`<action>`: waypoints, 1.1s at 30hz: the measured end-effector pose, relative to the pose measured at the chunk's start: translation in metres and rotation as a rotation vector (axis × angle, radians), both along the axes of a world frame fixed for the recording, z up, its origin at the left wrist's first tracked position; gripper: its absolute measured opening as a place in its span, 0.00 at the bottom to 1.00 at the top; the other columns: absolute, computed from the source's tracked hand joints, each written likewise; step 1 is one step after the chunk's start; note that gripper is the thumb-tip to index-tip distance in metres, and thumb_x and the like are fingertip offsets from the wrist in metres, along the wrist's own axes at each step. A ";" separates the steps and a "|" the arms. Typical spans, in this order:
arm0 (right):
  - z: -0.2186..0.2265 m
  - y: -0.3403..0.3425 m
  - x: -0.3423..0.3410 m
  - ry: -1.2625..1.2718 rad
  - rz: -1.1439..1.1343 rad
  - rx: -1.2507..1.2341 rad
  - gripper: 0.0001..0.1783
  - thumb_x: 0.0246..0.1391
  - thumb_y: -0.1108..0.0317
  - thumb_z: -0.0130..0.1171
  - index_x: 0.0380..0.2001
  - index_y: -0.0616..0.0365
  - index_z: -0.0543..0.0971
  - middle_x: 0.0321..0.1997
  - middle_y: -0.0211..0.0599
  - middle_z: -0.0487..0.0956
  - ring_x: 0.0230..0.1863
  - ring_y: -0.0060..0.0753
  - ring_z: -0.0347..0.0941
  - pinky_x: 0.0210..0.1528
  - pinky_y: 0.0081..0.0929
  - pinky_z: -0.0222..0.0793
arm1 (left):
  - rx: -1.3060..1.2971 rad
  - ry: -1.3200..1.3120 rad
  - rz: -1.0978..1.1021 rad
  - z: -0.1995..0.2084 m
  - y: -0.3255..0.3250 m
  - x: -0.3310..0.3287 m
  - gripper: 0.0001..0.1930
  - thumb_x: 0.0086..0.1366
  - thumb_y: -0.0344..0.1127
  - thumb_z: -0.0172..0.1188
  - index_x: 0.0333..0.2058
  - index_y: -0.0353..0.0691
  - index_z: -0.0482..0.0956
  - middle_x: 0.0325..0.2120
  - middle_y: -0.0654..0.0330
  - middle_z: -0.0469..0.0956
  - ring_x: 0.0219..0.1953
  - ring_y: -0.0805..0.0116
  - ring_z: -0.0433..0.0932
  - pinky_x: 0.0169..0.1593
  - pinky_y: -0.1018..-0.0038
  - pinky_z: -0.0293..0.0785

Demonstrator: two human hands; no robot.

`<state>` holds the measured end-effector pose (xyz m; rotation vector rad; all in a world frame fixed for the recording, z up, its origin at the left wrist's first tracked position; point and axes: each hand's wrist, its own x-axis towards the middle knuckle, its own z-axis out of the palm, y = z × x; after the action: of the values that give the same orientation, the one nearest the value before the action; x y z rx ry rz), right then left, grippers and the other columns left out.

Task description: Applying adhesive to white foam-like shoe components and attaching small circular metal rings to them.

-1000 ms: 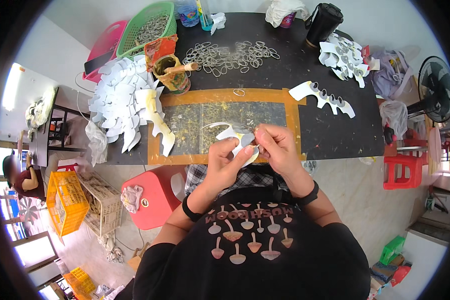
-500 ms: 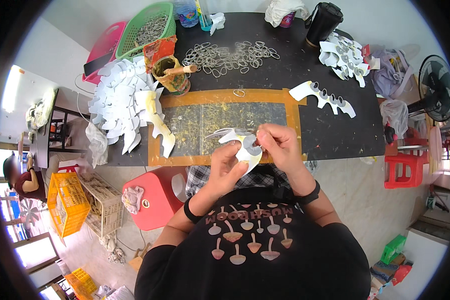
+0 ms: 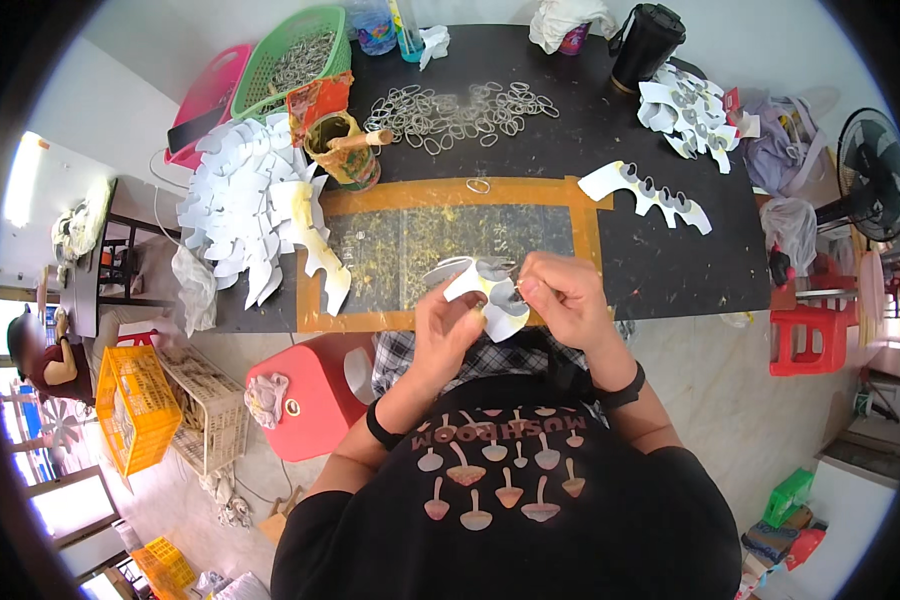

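Observation:
Close to my body, over the table's front edge, I hold a white scalloped piece with oval metal rings along it. My left hand grips its left part between thumb and fingers. At its right edge, my right hand is closed in a pinch by a grey tab and ring; the fingertips hide the exact contact. One oval ring sticks out above my left fingers. Beyond my hands, a single loose ring lies on the tape border of a glue-stained mat.
Left stand a heap of white cut pieces and a glue can with a brush. Loose rings lie at the back. On the right are a ringed strip, a pile and a black flask.
The white piece has turned and tilted in my hands, its rings now bunched nearer my right fingers. My left hand has shifted slightly; my right hand has moved slightly rightward.

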<state>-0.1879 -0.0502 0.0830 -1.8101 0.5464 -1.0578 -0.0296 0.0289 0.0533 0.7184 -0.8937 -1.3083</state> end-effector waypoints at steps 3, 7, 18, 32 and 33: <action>0.004 0.002 0.006 0.016 -0.046 -0.174 0.10 0.52 0.74 0.59 0.20 0.63 0.72 0.17 0.37 0.65 0.16 0.34 0.62 0.19 0.29 0.54 | 0.063 0.091 0.064 0.007 -0.005 0.001 0.17 0.61 0.32 0.63 0.47 0.29 0.74 0.40 0.57 0.79 0.39 0.75 0.76 0.41 0.77 0.73; 0.001 0.003 0.008 0.044 -0.086 -0.331 0.09 0.48 0.76 0.61 0.20 0.63 0.71 0.17 0.38 0.67 0.17 0.39 0.65 0.19 0.33 0.57 | 0.134 0.077 0.111 0.017 -0.003 -0.003 0.11 0.62 0.28 0.62 0.42 0.31 0.77 0.36 0.60 0.79 0.36 0.77 0.75 0.40 0.79 0.72; -0.012 0.009 0.012 -0.024 -0.162 -0.271 0.10 0.52 0.75 0.59 0.20 0.64 0.73 0.18 0.37 0.70 0.17 0.34 0.66 0.20 0.26 0.59 | 0.157 0.207 0.187 0.008 -0.007 -0.008 0.10 0.61 0.24 0.61 0.42 0.31 0.77 0.36 0.61 0.80 0.38 0.76 0.76 0.43 0.78 0.73; -0.019 -0.017 -0.035 0.076 0.241 0.357 0.18 0.62 0.65 0.53 0.20 0.64 0.72 0.15 0.23 0.65 0.19 0.11 0.56 0.21 0.16 0.50 | 0.204 0.207 -0.108 -0.023 -0.024 0.007 0.22 0.70 0.40 0.52 0.57 0.35 0.67 0.43 0.55 0.78 0.42 0.69 0.78 0.40 0.73 0.76; -0.020 -0.018 -0.036 0.133 0.255 0.374 0.17 0.62 0.65 0.53 0.21 0.64 0.73 0.16 0.23 0.65 0.20 0.11 0.56 0.21 0.16 0.50 | 0.204 0.205 -0.111 -0.022 -0.024 0.004 0.22 0.70 0.40 0.52 0.57 0.35 0.67 0.43 0.55 0.78 0.42 0.69 0.78 0.40 0.73 0.76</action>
<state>-0.2239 -0.0681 0.0627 -1.5735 0.5356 -0.6181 -0.0254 0.0046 0.0308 0.6849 -0.6484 -1.5579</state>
